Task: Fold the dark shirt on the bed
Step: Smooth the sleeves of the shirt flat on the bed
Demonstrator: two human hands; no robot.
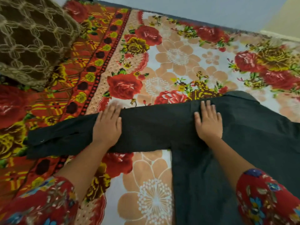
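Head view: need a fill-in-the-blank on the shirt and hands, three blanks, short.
The left hand rests flat on the shirt, on its outstretched ____. The cuff lies far from the right hand, on the person's ____ side. The bedspread has a ____ pattern.
Missing: sleeve; left; floral.

The dark grey-black shirt [162, 127] was a woven cloth, matt and smooth, with faint creases. The red-and-peach flowered bedspread [177, 57] under it looked like plush fleece, its red roses carrying a soft sheen. The brown folded blanket [29, 39] with a pale lattice pattern seemed velvety, though the view blurred there. The red flowered sleeve [267, 197] was light printed cloth. The blue-grey wall [194, 12] was matt.
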